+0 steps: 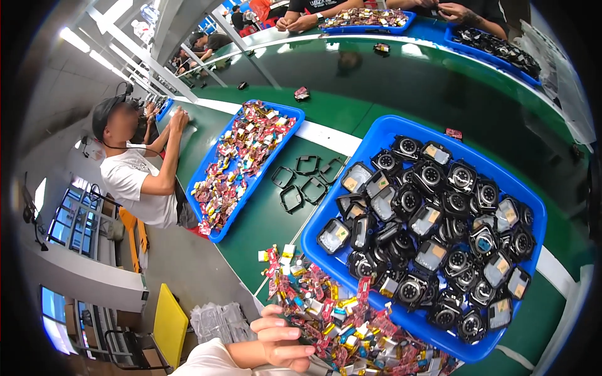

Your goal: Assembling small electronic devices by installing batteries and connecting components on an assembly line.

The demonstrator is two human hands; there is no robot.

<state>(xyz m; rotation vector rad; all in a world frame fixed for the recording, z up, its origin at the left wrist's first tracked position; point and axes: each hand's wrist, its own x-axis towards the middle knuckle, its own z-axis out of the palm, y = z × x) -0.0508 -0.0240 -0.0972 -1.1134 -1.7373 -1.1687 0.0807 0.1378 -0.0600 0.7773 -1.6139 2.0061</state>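
Observation:
My left hand (280, 338) reaches in from the lower edge, with a white sleeve (210, 360) behind it. Its fingers are loosely bent and apart, and nothing shows between them. It is beside a loose heap of small red circuit boards with silver and yellow battery cells (338, 313), at the heap's left edge. Just beyond the heap, a large blue tray (310, 241) holds many black smartwatch cases (429, 175), some with round sensor backs up and others showing their open insides. My right hand is out of the picture.
Several empty black frames (291, 198) lie on the green table (244, 254). A second blue tray (216, 237) of red boards stands left of them. A conveyor belt (326, 69) runs beyond. One person (141, 182) sits at left; others work across the belt beside more trays (411, 22).

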